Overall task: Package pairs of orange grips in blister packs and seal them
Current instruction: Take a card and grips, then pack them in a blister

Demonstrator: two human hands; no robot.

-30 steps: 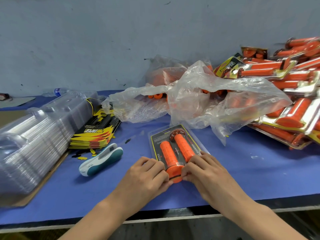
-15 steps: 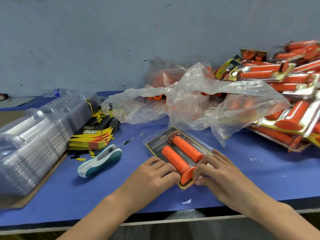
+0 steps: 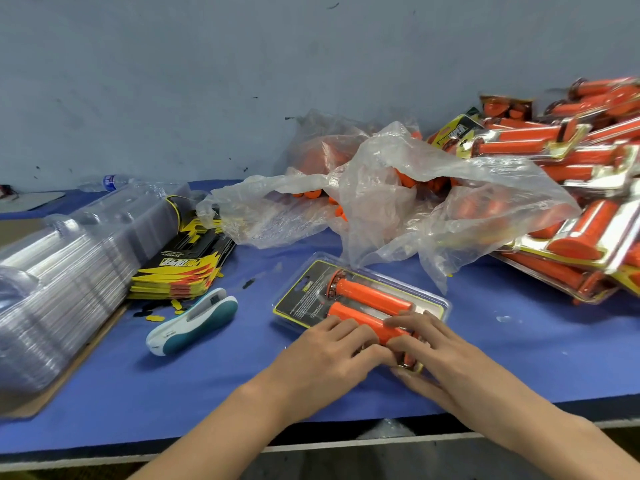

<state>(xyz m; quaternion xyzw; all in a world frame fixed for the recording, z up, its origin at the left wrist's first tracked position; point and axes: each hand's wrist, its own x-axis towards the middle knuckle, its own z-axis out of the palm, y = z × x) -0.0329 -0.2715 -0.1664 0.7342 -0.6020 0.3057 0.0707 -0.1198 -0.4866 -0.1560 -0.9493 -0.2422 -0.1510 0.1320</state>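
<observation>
A clear blister pack [image 3: 308,299] with a black and yellow card lies slantwise on the blue table [image 3: 519,355]. Two orange grips sit side by side in it: the far grip [image 3: 372,294] and the near grip [image 3: 356,317]. My left hand [image 3: 329,358] presses its fingers down on the pack's near end, over the near grip. My right hand [image 3: 446,355] lays its fingers across the same end, with its thumb at the pack's near corner, pinching it. The near end of the pack is hidden under both hands.
A white and teal stapler [image 3: 194,322] lies left of the pack. Further left are yellow-black cards [image 3: 180,271] and a tall stack of clear blister shells [image 3: 59,282]. A plastic bag of loose orange grips [image 3: 398,202] lies behind; filled packs [image 3: 581,188] pile at the right.
The pack has turned further clockwise, so the grips now lie more crosswise. Both hands have stayed on its near end and moved closer together.
</observation>
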